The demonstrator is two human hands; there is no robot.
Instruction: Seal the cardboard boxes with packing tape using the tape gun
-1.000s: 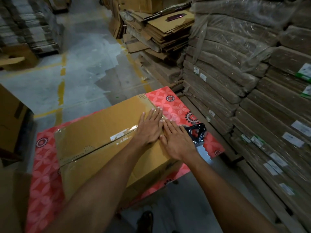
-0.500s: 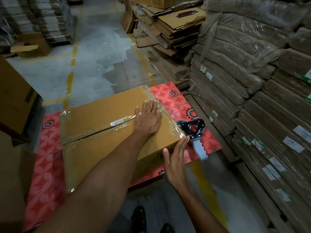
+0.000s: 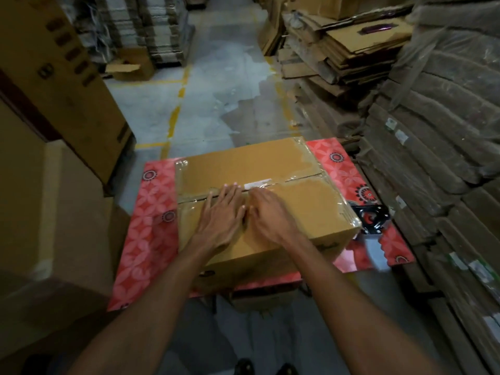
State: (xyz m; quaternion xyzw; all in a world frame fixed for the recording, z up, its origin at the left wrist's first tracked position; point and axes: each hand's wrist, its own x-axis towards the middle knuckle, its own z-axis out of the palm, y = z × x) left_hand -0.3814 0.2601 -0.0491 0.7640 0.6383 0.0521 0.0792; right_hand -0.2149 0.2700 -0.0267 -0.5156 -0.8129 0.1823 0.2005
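Note:
A brown cardboard box (image 3: 303, 201) lies on a table with a red flowered cloth (image 3: 151, 234). Clear packing tape runs along its top centre seam and its right edge. My left hand (image 3: 221, 215) lies flat on the box top with straight fingers, fingertips at the seam. Beside it, my right hand (image 3: 270, 215) also presses flat on the top near the seam. The black tape gun (image 3: 370, 219) rests on the cloth just right of the box, untouched.
Tall stacks of flattened cardboard (image 3: 433, 158) wrapped in plastic stand close on the right. Large brown boxes (image 3: 54, 104) crowd the left. A concrete aisle (image 3: 216, 104) with yellow lines runs ahead. My shoes (image 3: 243, 366) show below the table.
The box now sits squarer to me. My right hand came up from the box's right corner onto the top. Both hands have shifted leftward along the seam.

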